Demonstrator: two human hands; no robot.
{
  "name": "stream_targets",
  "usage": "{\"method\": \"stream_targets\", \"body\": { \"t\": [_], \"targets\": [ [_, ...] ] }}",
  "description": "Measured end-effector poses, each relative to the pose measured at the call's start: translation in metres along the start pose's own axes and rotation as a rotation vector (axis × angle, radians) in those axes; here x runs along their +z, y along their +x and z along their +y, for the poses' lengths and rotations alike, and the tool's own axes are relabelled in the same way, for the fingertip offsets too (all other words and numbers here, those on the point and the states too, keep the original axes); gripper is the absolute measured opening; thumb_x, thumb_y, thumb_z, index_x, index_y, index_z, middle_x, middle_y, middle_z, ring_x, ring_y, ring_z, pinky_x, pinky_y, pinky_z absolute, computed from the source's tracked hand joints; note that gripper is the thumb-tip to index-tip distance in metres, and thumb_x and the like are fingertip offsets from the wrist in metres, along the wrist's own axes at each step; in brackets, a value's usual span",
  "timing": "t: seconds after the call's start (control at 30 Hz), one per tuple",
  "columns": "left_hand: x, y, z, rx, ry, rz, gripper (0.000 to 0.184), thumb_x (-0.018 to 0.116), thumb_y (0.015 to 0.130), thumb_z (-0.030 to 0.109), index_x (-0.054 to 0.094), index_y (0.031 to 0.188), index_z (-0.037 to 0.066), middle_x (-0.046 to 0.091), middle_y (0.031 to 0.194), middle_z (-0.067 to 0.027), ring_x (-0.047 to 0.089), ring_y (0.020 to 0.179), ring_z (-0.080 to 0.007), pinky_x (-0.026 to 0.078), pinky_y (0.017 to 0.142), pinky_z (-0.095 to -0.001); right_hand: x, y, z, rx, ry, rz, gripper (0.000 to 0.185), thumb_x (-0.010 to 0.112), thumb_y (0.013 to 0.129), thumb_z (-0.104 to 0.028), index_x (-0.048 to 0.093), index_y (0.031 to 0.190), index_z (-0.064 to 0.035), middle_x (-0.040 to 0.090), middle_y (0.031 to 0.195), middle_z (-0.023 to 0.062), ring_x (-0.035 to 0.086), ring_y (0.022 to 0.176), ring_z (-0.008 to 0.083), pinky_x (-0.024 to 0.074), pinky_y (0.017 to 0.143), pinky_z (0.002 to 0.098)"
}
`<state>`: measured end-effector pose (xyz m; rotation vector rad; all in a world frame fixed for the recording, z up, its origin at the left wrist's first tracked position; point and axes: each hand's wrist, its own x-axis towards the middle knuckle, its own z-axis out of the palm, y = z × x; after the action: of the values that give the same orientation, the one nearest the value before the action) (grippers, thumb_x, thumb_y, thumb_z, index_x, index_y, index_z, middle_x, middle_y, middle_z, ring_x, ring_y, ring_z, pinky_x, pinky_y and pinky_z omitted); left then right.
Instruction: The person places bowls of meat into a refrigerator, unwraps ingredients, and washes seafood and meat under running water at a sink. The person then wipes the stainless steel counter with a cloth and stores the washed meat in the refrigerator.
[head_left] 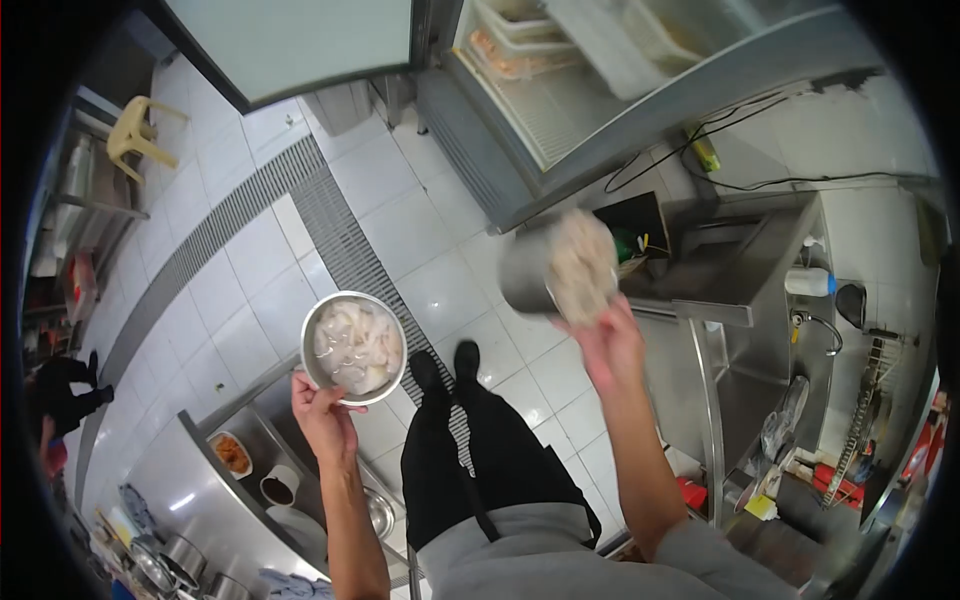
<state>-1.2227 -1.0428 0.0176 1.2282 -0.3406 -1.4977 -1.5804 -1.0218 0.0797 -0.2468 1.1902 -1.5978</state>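
My left hand (325, 415) grips the rim of a round metal bowl (399, 325), thumb over the edge. Wet, whitish, raw-looking pieces of food (355, 345) fill much of the bowl; their exact kind is unclear. On the other side, my right hand (607, 345) is closed at the edge of a metal container (525, 270), which is smeared by motion. Pale beige food (583, 265) shows at the container's mouth, which looks tilted. Both vessels are held above the floor, apart from each other, with the right one close to the steel counter.
A fridge (560, 140) with food tubs stands ahead, its door (300, 50) swung open. On the right is a steel counter (690, 290) with a sink tap (825, 330). At left are a steel counter (200, 490), a plastic stool (140, 135) and another person's legs (70, 385).
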Motion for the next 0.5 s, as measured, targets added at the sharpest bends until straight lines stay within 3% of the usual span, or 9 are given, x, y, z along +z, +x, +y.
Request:
{"method": "stream_targets", "body": {
  "t": [0.07,0.1,0.13,0.2,0.27,0.37,0.43,0.47,0.5],
  "targets": [
    [-0.003,0.02,-0.013,0.042,-0.023,0.042,0.021,0.05,0.072,-0.008,0.042,0.086,0.005,0.055,0.076,-0.0066,0.056,0.053,-0.0144,0.054,0.038,-0.029,0.021,0.078,0.045,0.004,0.066,-0.022,0.018,0.048,0.082,-0.004,0.05,0.1,-0.004,0.048,0.13,0.0195,0.051,0.119,0.0373,0.0429,0.093,0.0649],
    [-0.002,0.031,-0.023,0.067,-0.006,0.094,0.019,0.053,0.072,-0.004,0.043,0.085,0.006,0.055,0.073,-0.0063,0.054,0.046,-0.0162,0.048,0.036,-0.0274,0.034,0.12,0.063,-0.032,0.054,0.01,0.011,0.049,0.082,-0.004,0.048,0.093,-0.0044,0.052,0.119,0.0184,0.054,0.113,0.0366,0.0449,0.089,0.0646],
    [-0.002,0.042,-0.033,0.04,-0.009,0.094,0.019,0.053,0.072,-0.004,0.043,0.085,0.006,0.055,0.073,-0.0063,0.054,0.046,-0.0162,0.048,0.036,-0.0274,0.04,0.159,0.076,-0.07,0.039,0.05,0.005,0.049,0.082,-0.003,0.047,0.085,-0.0048,0.056,0.109,0.0172,0.057,0.106,0.0359,0.0469,0.085,0.0644],
    [0.003,0.064,-0.047,0.051,-0.05,0.089,0.02,0.05,0.072,-0.008,0.043,0.086,0.005,0.056,0.08,-0.0085,0.057,0.056,-0.0148,0.053,0.038,-0.0284,0.042,0.239,0.093,-0.173,0.025,0.073,0.01,0.053,0.082,-0.003,0.044,0.087,-0.0052,0.057,0.083,0.0137,0.063,0.074,0.0326,0.0522,0.066,0.0506],
    [0.023,0.094,-0.09,0.022,-0.068,0.095,0.02,0.05,0.071,-0.007,0.043,0.086,0.005,0.055,0.08,-0.0081,0.057,0.056,-0.0153,0.052,0.038,-0.0286,0.019,0.326,0.089,-0.25,-0.022,0.221,0.014,0.053,0.081,-0.002,0.043,0.091,-0.0054,0.056,0.076,0.0121,0.063,0.068,0.0321,0.0516,0.062,0.0487],
    [0.045,0.128,-0.108,-0.013,-0.052,0.098,0.02,0.052,0.071,-0.006,0.042,0.085,0.005,0.054,0.078,-0.0067,0.056,0.056,-0.0157,0.052,0.038,-0.0286,-0.001,0.426,0.074,-0.298,-0.073,0.343,0.019,0.052,0.081,-0.002,0.043,0.098,-0.0033,0.057,0.084,0.0137,0.064,0.075,0.0313,0.0516,0.065,0.0483],
    [0.063,0.151,-0.115,-0.036,-0.063,0.082,0.02,0.052,0.071,-0.006,0.042,0.085,0.005,0.054,0.078,-0.0069,0.056,0.055,-0.0157,0.052,0.039,-0.0286,-0.003,0.476,0.06,-0.434,0.18,0.637,0.029,0.052,0.081,-0.001,0.045,0.11,-0.0002,0.058,0.099,0.0178,0.065,0.079,0.0311,0.0518,0.07,0.0486],
    [0.073,0.157,-0.119,-0.06,-0.073,0.065,0.021,0.053,0.071,-0.006,0.042,0.085,0.005,0.054,0.078,-0.007,0.056,0.055,-0.0156,0.052,0.039,-0.0286,-0.008,0.489,0.05,-0.438,0.177,0.651,0.029,0.052,0.081,-0.001,0.045,0.11,-0.0002,0.058,0.099,0.0178,0.065,0.079,0.0311,0.0518,0.07,0.0486],
    [0.084,0.167,-0.121,-0.071,-0.031,0.051,0.021,0.053,0.071,-0.003,0.042,0.085,0.007,0.057,0.077,-0.0067,0.056,0.055,-0.0157,0.049,0.038,-0.0267,-0.001,0.499,0.038,-0.493,0.202,0.734,0.033,0.051,0.084,-0.005,0.044,0.116,0.0007,0.056,0.109,0.0184,0.064,0.085,0.0301,0.0506,0.078,0.0494]
  ]
}}
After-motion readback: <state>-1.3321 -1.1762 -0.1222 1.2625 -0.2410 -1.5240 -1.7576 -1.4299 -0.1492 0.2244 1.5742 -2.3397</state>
